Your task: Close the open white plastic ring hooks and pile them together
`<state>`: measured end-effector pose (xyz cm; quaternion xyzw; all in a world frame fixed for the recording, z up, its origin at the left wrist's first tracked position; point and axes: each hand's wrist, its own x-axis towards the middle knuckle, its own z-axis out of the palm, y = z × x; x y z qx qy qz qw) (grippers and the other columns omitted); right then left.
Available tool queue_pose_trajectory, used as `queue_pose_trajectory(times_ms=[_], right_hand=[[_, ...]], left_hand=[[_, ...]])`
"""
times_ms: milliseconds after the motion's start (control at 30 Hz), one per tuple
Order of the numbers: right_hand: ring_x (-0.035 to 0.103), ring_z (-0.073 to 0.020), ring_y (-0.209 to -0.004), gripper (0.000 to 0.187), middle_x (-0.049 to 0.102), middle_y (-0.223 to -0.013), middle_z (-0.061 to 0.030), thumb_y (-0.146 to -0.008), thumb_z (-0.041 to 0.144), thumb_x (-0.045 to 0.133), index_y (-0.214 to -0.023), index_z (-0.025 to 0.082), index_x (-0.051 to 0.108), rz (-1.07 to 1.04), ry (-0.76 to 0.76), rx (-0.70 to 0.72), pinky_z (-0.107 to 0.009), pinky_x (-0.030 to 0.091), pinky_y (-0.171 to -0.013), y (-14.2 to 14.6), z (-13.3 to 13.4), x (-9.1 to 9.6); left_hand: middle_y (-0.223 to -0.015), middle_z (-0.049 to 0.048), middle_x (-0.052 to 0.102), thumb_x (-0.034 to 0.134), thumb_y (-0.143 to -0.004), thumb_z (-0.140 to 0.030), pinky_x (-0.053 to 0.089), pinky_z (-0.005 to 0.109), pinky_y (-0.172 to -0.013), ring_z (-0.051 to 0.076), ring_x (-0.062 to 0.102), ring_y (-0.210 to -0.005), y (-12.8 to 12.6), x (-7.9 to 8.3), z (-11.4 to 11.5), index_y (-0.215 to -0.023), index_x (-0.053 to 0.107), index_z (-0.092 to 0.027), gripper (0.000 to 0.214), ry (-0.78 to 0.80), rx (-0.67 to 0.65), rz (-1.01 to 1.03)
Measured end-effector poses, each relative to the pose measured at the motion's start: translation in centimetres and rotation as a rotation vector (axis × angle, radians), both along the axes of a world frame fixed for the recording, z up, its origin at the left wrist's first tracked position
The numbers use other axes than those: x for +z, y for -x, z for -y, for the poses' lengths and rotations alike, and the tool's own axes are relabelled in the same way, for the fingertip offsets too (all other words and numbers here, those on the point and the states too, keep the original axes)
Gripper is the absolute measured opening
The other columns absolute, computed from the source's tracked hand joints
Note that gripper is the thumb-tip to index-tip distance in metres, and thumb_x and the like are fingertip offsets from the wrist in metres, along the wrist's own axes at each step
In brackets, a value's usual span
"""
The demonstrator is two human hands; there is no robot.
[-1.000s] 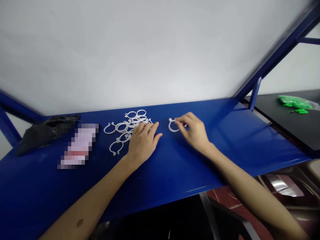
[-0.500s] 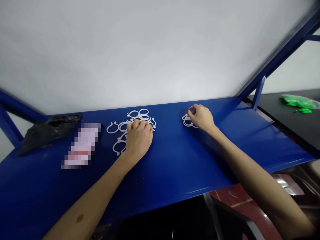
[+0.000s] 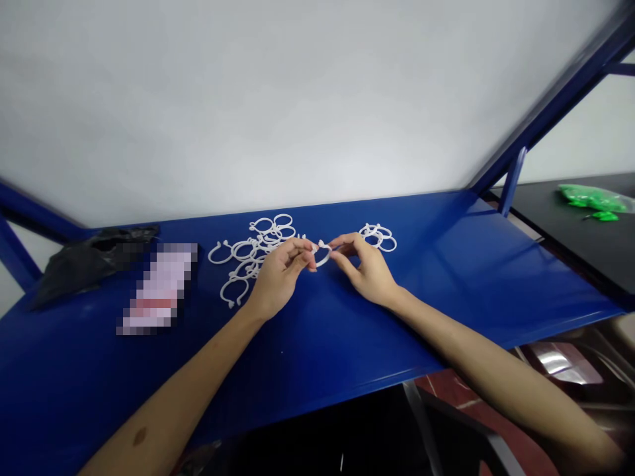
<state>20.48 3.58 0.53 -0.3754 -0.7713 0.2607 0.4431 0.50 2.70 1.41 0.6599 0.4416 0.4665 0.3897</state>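
Observation:
Between my two hands is one white plastic ring (image 3: 323, 258), with a knob at its top. My left hand (image 3: 280, 274) pinches its left side between thumb and fingers, and my right hand (image 3: 366, 268) pinches its right side. Left of my left hand lies a loose pile of white rings (image 3: 243, 250), several of them split with knobbed ends; my hand hides part of the pile. Behind my right hand a smaller group of white rings (image 3: 388, 244) rests on the blue table.
The blue table (image 3: 317, 344) meets a pale wall at its back. To the left lie a black plastic bag (image 3: 94, 264) and a blurred-out pinkish rectangular item (image 3: 161, 284). A green bundle in clear plastic (image 3: 590, 198) sits on a dark table at right. Blue posts frame both sides.
My right hand has moved left from the small ring group to the middle. My left hand has lifted off the pile and turned toward it, and both now hold one ring.

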Motion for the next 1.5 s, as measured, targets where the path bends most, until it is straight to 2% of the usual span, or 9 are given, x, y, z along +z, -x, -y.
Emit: queue_pose_trajectory(times_ms=[100,233,500,633,767,867,933,1033,1500], right_hand=[[0.069,-0.0157,-0.081,0.016,0.072,-0.095,-0.0043,-0.099,0.034,0.056,-0.109,0.022,0.056,-0.038,0.055,0.006,-0.031,0.056,-0.075,0.0,0.1,0.0],[0.068,-0.0157,-0.081,0.013,0.071,-0.092,-0.0041,-0.102,0.032,0.051,-0.099,0.022,0.057,0.043,-0.013,0.049,-0.031,0.055,-0.076,-0.3,0.6,0.1],[0.063,-0.0167,-0.084,0.019,0.067,-0.092,-0.0068,-0.105,0.026,0.041,-0.097,0.021,0.058,0.214,-0.203,0.188,-0.032,0.054,-0.076,-0.8,1.6,-0.1],[0.064,-0.0186,-0.085,0.017,0.068,-0.093,-0.0064,-0.102,0.029,0.048,-0.097,0.022,0.063,0.244,-0.205,0.051,-0.034,0.054,-0.076,-1.4,0.2,1.0],[0.065,-0.0213,-0.087,0.012,0.071,-0.095,-0.0065,-0.093,0.028,0.06,-0.09,0.023,0.071,0.265,-0.091,-0.266,-0.036,0.052,-0.081,-4.8,-4.8,3.1],[0.066,-0.0206,-0.085,0.012,0.073,-0.091,-0.0058,-0.087,0.021,0.063,-0.084,0.02,0.074,0.336,0.158,-0.387,-0.036,0.051,-0.081,-8.3,-9.5,3.6],[0.066,-0.0185,-0.078,0.009,0.074,-0.083,-0.0043,-0.083,0.018,0.065,-0.08,0.018,0.073,0.377,0.362,-0.337,-0.033,0.052,-0.078,-10.2,-11.9,3.1],[0.065,-0.0164,-0.073,0.006,0.073,-0.077,-0.0028,-0.079,0.019,0.068,-0.076,0.018,0.073,0.395,0.474,-0.281,-0.032,0.053,-0.077,-11.7,-14.0,2.0],[0.063,-0.0145,-0.071,0.008,0.072,-0.074,-0.0004,-0.078,0.021,0.066,-0.077,0.02,0.074,0.436,0.51,-0.135,-0.031,0.051,-0.075,-11.3,-15.0,1.3]], left_hand=[[-0.075,0.0013,0.071,0.058,-0.095,-0.04,0.057,0.032,-0.073,0.017,0.069,-0.07,-0.3,-0.3,0.1,-0.098,0.065,-0.021,0.02,0.042,-0.027,0.038],[-0.082,0.0014,0.077,0.061,-0.093,-0.035,0.056,0.032,-0.073,0.017,0.07,-0.072,-0.6,-0.8,0.6,-0.098,0.071,-0.022,0.017,0.01,0.098,-0.101],[-0.093,0.0012,0.077,0.057,-0.095,-0.025,0.055,0.031,-0.079,0.016,0.07,-0.08,-0.5,-0.7,1.2,-0.091,0.074,-0.023,0.018,-0.319,0.12,-0.371],[-0.099,0.005,0.075,0.056,-0.097,-0.029,0.054,0.038,-0.088,0.021,0.066,-0.095,-0.3,-0.8,0.6,-0.108,0.071,-0.022,0.02,-0.426,0.121,-0.563],[-0.12,0.0134,0.069,0.058,-0.096,-0.036,0.046,0.05,-0.099,0.032,0.056,-0.114,-0.2,-1.4,0.0,-0.121,0.066,-0.017,0.032,-0.462,0.233,-0.864],[-0.122,0.0155,0.067,0.059,-0.094,-0.036,0.045,0.051,-0.095,0.036,0.053,-0.114,-0.2,-2.0,-0.3,-0.12,0.067,-0.016,0.034,-0.459,0.28,-1.018],[-0.119,0.0146,0.067,0.057,-0.095,-0.035,0.045,0.051,-0.093,0.035,0.053,-0.112,-0.1,-2.3,-0.4,-0.119,0.067,-0.018,0.031,-0.456,0.284,-1.059],[-0.113,0.0127,0.069,0.055,-0.095,-0.033,0.044,0.05,-0.092,0.035,0.053,-0.111,0.0,-2.5,-0.5,-0.117,0.067,-0.02,0.028,-0.449,0.275,-1.064],[-0.111,0.0115,0.07,0.056,-0.095,-0.032,0.042,0.05,-0.094,0.035,0.052,-0.113,0.2,-2.5,-0.5,-0.121,0.064,-0.02,0.03,-0.419,0.235,-1.057]])
